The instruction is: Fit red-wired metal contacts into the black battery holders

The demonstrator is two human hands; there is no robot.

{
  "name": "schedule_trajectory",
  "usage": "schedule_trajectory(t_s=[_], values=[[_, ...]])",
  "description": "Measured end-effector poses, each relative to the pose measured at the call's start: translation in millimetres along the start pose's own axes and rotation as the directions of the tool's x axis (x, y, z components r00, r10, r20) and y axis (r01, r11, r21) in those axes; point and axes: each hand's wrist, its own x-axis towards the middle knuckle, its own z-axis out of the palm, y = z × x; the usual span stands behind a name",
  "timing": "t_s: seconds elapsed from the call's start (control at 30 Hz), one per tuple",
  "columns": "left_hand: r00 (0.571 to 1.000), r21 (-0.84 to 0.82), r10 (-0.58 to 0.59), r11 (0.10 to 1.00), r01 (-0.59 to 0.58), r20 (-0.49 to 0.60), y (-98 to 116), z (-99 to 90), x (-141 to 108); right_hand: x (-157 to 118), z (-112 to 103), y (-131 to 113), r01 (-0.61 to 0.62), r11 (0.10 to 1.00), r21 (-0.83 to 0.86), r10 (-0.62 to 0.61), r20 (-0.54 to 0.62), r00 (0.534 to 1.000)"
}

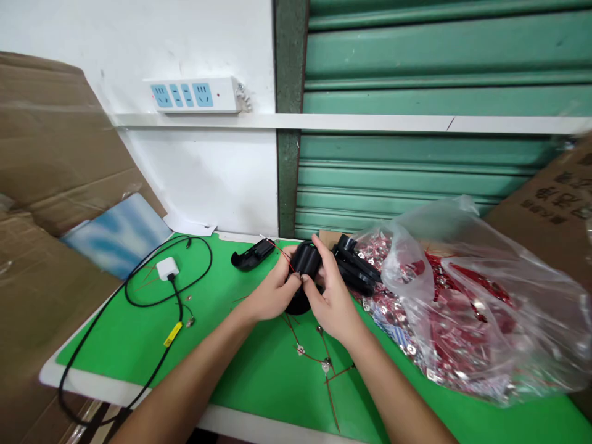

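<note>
Both hands are around a black plastic housing (305, 260) above the middle of the green table mat (259, 376). My left hand (272, 290) grips its left side, thumb pressed at its lower middle. My right hand (330, 296) holds the right side, with its thumb beside the left one and a finger along the top. A thin red wire (283, 251) runs from the housing toward a curved black shell (253, 254) lying behind to the left. Small metal contacts with red wires (326, 365) lie below the hands. What the thumbs press is too small to tell.
To the right, a clear plastic bag (462, 320) spills wired metal pieces, beside black parts (356, 265). A white adapter (167, 269) and black cable (134, 302) lie left. Cardboard boxes (60, 148) flank the table; a power strip (194, 94) hangs on the wall.
</note>
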Motion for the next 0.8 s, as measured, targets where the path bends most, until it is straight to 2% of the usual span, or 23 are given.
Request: schedule_trajectory(t_s=[0.33, 0.8], values=[[0.992, 0.082, 0.005, 0.996, -0.015, 0.124, 3.2, -9.5, 0.7, -0.5, 2.4, 1.5, -0.005, 1.0, -0.014, 0.004, -0.01, 1.0], [0.994, 0.115, 0.044, 0.992, -0.055, 0.096, -3.2, -5.5, 1.3, -4.8, 12.5, 3.9, -0.043, 0.999, -0.002, 0.043, -0.081, 0.996]])
